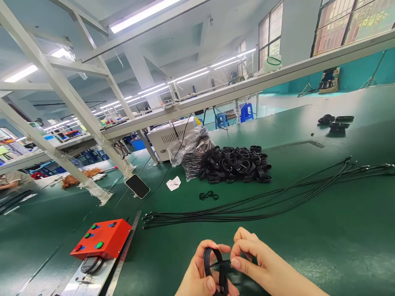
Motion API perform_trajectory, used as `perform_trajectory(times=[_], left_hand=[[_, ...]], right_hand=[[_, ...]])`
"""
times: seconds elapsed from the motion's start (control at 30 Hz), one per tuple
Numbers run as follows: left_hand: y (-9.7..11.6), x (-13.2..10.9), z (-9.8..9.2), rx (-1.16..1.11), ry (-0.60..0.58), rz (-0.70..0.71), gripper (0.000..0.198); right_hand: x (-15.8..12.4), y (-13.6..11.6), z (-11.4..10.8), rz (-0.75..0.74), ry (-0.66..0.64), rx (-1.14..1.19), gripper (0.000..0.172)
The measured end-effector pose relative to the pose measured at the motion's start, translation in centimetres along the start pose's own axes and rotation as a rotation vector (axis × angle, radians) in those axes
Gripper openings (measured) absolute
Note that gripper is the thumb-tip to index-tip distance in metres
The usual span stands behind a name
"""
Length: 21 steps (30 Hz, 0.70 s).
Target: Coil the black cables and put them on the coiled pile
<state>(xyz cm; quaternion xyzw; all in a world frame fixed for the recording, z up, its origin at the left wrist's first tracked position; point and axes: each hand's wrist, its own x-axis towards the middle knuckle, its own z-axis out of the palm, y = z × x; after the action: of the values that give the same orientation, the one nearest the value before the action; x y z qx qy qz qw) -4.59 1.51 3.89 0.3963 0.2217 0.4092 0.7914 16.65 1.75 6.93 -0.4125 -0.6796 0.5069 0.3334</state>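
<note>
Near the bottom centre, my left hand (200,269) is wrapped round a coiled black cable (207,261), its loops upright between thumb and fingers. Just to its right, my right hand (251,257) pinches a thin black strip (224,263) that reaches across to the coil. Beyond both hands, several long black cables (216,216) lie stretched across the green table (173,250). Some small black rings (209,195) sit behind them, in front of a large pile of coiled black cables (239,164).
An orange-red box with buttons (103,238) stands at the lower left beside a metal ruler (125,255). A phone (137,186) leans by the frame post. Behind are a plastic bag (193,152) and a white machine (163,139). More coils (338,126) lie at the right.
</note>
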Motion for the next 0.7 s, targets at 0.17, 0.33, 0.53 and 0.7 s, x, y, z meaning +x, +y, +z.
perform_trajectory(times=[0.17, 0.33, 0.53, 0.7], left_hand=[[-0.4, 0.2, 0.8, -0.038, -0.032, 0.059, 0.054], [-0.7, 0.5, 0.9, -0.071, -0.082, 0.011, 0.054], [0.2, 0.6, 1.5, 0.280, 0.164, 0.010, 0.068], [0.1, 0.4, 2.7, 0.833, 0.486, 0.001, 0.092]], right_hand=[[0.8, 1.6, 0.4, 0.031, -0.089, 0.271, 0.045], [1.3, 1.6, 1.3, 0.059, -0.176, 0.509, 0.042], [1.0, 1.9, 2.5, 0.213, 0.226, 0.563, 0.041], [0.6, 1.9, 2.9, 0.144, 0.080, 0.579, 0.053]])
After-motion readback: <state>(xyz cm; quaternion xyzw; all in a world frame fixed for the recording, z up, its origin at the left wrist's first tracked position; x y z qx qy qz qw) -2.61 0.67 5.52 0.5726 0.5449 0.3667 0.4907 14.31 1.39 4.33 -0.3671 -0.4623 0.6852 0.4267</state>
